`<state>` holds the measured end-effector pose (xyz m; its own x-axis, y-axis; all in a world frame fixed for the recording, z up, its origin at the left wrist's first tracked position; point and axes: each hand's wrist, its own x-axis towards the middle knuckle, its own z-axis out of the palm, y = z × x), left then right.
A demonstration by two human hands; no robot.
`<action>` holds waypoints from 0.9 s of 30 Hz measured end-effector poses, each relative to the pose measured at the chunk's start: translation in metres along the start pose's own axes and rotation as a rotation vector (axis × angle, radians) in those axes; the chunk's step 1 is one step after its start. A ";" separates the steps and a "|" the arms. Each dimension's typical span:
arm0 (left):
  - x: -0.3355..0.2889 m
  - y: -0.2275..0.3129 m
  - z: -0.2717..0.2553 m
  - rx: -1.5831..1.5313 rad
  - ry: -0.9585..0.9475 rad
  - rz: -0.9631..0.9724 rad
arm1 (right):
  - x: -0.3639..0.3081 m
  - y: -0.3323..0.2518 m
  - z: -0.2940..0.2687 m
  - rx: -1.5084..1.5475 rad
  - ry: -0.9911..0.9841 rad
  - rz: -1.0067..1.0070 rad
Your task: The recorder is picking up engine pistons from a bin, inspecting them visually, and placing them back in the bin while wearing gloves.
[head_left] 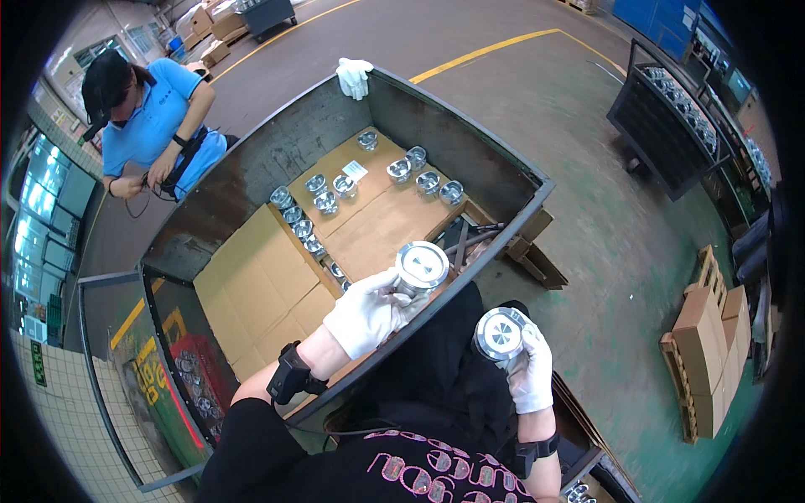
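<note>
Both my hands wear white gloves. My left hand (366,312) is closed around a shiny metal piston (422,266), held above the near wall of a large metal bin (495,142) with its round top facing up. Outside that wall, my right hand (530,369) grips a second piston (501,334) by its side, its crown also facing up. Several more pistons stand on cardboard (373,239) inside the bin, some in a row along a raised cardboard edge, others toward the far corner and right side.
A spare white glove (354,77) hangs on the bin's far corner. Beyond the bin's left side stands a person in a blue shirt (159,117). A cart with pistons (671,117) is at far right, above cardboard boxes (708,360) on a pallet. Parts lie in a red crate (220,369).
</note>
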<state>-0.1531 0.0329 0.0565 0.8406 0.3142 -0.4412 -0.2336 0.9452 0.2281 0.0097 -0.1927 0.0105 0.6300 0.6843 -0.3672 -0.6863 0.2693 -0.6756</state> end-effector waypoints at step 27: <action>0.035 0.026 -0.028 0.241 0.020 0.218 | 0.000 0.001 0.002 -0.086 0.015 -0.001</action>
<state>-0.1436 0.0712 0.0223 0.7730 0.5112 -0.3756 -0.2832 0.8079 0.5168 0.0082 -0.1911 0.0112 0.6366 0.6737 -0.3753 -0.6522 0.2106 -0.7282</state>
